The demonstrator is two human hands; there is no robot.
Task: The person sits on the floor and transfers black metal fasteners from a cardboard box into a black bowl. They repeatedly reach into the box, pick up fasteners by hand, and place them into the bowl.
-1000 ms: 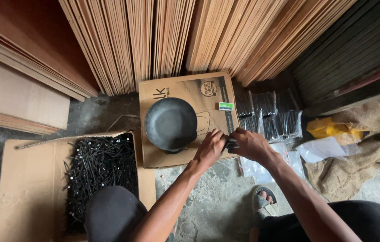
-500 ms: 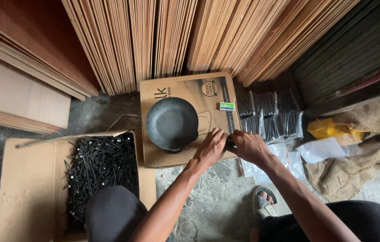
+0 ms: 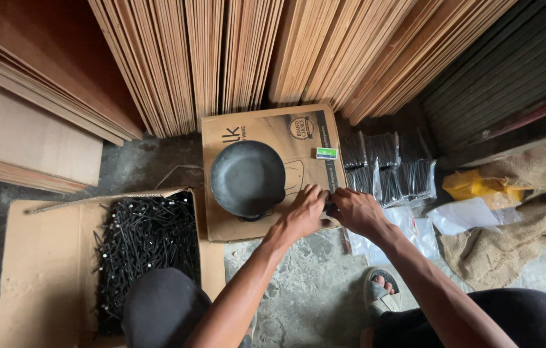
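1. Leaning plywood sheets [image 3: 254, 58] back a concrete floor [image 3: 305, 283].
2. An open carton of black screws [image 3: 144, 238] sits at left.
3. A flat cardboard box [image 3: 266, 129] carries a dark round pan [image 3: 247, 178].
4. Bagged screw packets [image 3: 389, 167] lie just right of the box.
5. The left hand [image 3: 302, 216] and right hand [image 3: 358, 211] meet at the box's edge, fingers closed on a small dark item, too hidden to identify.

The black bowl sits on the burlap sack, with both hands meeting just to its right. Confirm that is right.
Not quite. In the head view the black bowl sits on the flat cardboard box, not on the burlap sack at the far right. The left hand and right hand do meet just to its right.
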